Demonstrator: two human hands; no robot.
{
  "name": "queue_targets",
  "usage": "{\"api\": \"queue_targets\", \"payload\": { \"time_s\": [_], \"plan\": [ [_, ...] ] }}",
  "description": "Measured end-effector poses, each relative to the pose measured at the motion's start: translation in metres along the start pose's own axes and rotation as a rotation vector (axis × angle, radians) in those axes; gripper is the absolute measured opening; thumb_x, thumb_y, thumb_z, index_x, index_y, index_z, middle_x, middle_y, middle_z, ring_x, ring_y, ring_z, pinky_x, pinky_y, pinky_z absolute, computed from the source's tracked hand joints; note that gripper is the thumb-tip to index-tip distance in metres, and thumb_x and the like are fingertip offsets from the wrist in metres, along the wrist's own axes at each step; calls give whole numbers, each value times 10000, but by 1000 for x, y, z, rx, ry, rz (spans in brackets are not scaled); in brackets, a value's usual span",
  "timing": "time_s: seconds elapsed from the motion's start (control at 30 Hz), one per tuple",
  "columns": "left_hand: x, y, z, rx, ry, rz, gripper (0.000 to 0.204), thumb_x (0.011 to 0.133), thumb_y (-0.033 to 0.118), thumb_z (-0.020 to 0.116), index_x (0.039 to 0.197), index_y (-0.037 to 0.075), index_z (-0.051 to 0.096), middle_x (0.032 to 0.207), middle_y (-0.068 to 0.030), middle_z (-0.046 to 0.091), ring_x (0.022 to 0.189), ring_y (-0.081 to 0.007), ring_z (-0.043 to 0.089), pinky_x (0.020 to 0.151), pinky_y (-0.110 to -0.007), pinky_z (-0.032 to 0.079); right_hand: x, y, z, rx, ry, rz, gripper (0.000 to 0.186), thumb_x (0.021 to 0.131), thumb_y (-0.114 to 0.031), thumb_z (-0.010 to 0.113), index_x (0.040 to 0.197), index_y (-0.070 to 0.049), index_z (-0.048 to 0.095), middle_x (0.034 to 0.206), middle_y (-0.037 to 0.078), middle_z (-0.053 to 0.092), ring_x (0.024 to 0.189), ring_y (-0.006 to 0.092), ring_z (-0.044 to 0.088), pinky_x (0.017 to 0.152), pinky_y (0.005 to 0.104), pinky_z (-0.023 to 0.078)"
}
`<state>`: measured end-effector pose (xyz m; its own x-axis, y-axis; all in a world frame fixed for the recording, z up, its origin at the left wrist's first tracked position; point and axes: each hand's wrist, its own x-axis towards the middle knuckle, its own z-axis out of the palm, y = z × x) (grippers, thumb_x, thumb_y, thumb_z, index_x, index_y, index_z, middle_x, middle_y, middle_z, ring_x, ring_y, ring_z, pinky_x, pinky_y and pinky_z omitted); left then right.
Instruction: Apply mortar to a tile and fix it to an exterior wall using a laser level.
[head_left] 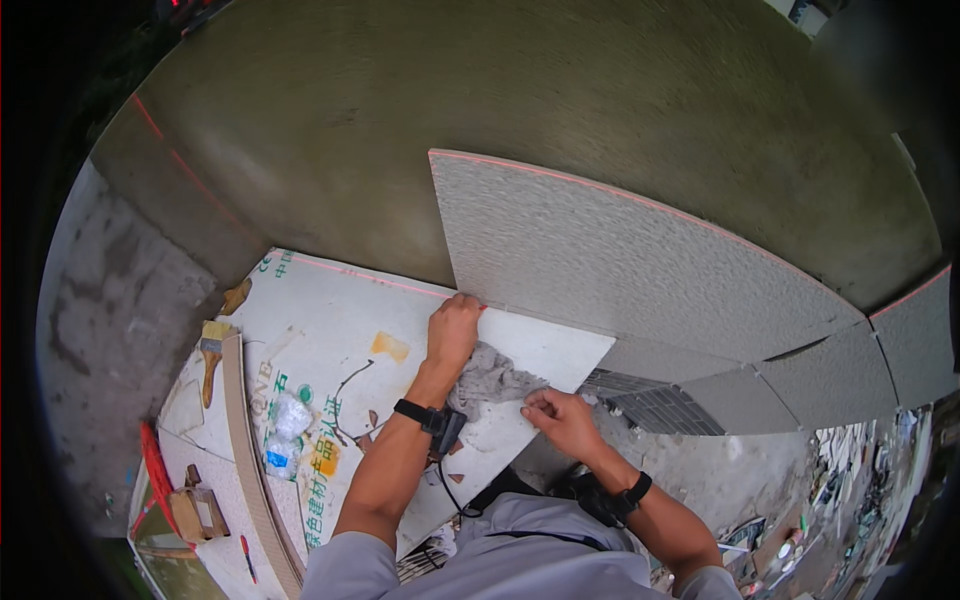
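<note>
We look down on a large white board (330, 340), flat and smooth, printed in green and orange, lying before a rough grey rendered wall (420, 110). Our left hand (453, 330) rests at the board's far edge, fingers curled over it right where the lower left corner of a grey textured wall tile (620, 260) meets it; we judge the hand steadies that corner or edge, though we cannot tell whether it grips the tile or only presses. Our right hand (562, 420) lies nearer and to the right, fingers bent and pinched at the edge of a lump of grey mortar (495, 380) that sits on the board between the two hands, which are apart. The mortar looks crumbly and matte. The tile has a fine stippled face and stands upright on the wall; a red laser line (600, 188) runs along its top edge, and we take it for a levelling reference. More tiles of the same grey (830, 375) follow to the right, one with combed adhesive ridges (660, 408) showing below it. On the board's left part lie a crumpled clear plastic bag (290, 418) and a paintbrush with a wooden handle (211, 355). A long pale wooden strip (250, 470) curves along the board's near left side, with a red-handled tool (155, 475) and a small wooden block (195, 510) beyond it. Both wrists carry black bands (415, 412). Rubble (850, 480) lies at the far right.
</note>
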<state>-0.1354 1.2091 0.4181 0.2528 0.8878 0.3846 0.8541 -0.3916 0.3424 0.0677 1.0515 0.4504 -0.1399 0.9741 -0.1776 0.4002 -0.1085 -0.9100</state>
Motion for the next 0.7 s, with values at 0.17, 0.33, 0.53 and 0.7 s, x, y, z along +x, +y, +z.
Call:
{"api": "queue_targets", "payload": {
  "time_s": [0.17, 0.33, 0.53, 0.7],
  "plan": [
    [0, 0, 2, 26, -12, -9, 23, 803, 32, 603, 819, 18, 611, 832, -145, 629, 782, -319, 659, 653, -407, 550, 3, -6, 0, -7, -23, 0, 238, 869, -183, 705, 985, 21, 664, 780, 112, 688, 626, 141, 614, 591, 292, 498],
    [0, 0, 3, 9, -1, -5, 21, 802, 34, 608, 820, 23, 612, 828, -139, 629, 781, -318, 658, 650, -409, 549, 5, 1, 1, -11, -27, -12, 238, 868, -183, 707, 988, 18, 668, 785, 115, 692, 633, 144, 623, 595, 289, 504],
    [1, 0, 4, 14, -14, -13, 22, 809, 44, 615, 811, 25, 604, 821, -134, 625, 778, -319, 655, 650, -415, 544, 9, 11, 6, -26, -4, 12, 220, 860, -178, 708, 970, 9, 674, 794, 119, 702, 638, 156, 641, 599, 293, 508],
    [1, 2, 3, 6, 7, -7, 47, 820, 67, 624, 808, 26, 604, 817, -131, 622, 776, -319, 651, 645, -414, 540, 11, 16, 10, -65, 19, -6, 194, 857, -177, 707, 960, -15, 683, 795, 118, 704, 642, 171, 648, 602, 298, 510]
  ]
}}
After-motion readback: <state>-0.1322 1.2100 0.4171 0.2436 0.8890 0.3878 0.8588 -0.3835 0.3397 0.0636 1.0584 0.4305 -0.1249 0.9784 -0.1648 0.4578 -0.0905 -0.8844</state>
